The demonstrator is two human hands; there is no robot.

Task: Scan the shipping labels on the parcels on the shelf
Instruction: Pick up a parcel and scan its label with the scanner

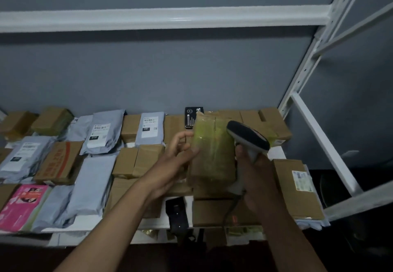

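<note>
A: Parcels point(136, 161) all over the shelf point(282, 154), 2 rows deep and more; brown boxes, grey mailers, 1 pink packet point(23, 205) at front left.

B: Any sign of how many scanned?

A: None visible. Impossible to judge from the layout. Probably most left, going by the spread.

B: Current one?

A: Taped box point(212, 154), wrapped in yellowish-green tape, lifted off the pile at centre right, standing nearly on end. No label visible on the face turned this way.

B: Left hand point(176, 156)?

A: Reaching in from lower left, palm against the box's left side, fingers spread and mostly straight, steadying rather than clenching.

B: Right hand point(259, 180)?

A: Wrapped round the handle of the scanner point(247, 137), dark head just beside the box's upper right edge, angled toward it.

B: Next?

A: Likely turning the box to find its label, then aiming. Labelled mailers point(100, 131) at back left and a labelled box point(297, 184) at far right waiting too.
</note>
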